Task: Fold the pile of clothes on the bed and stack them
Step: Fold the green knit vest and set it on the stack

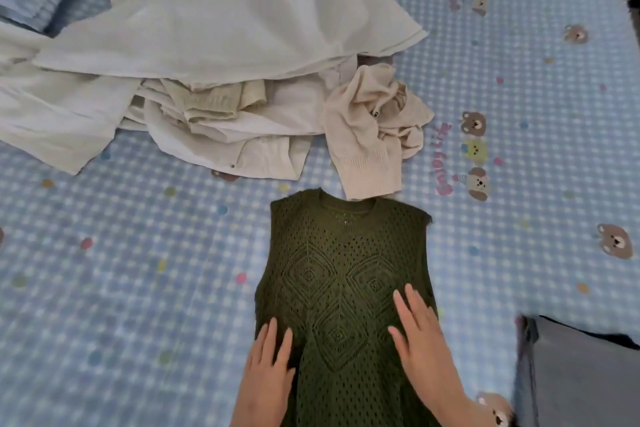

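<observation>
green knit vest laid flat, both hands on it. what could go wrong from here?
1. The green vest is open-weave knit; fingers of the left hand or right hand could snag while smoothing.
2. The beige sweater cuff touches the vest's collar; folding may drag it along.
3. The folded grey garment sits at the bed's near right edge; it could get knocked.

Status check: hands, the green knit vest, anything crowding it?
Left hand and right hand open, flat on green vest. Vest spread on bed, unfolded. Beige sweater touches its collar.
</observation>
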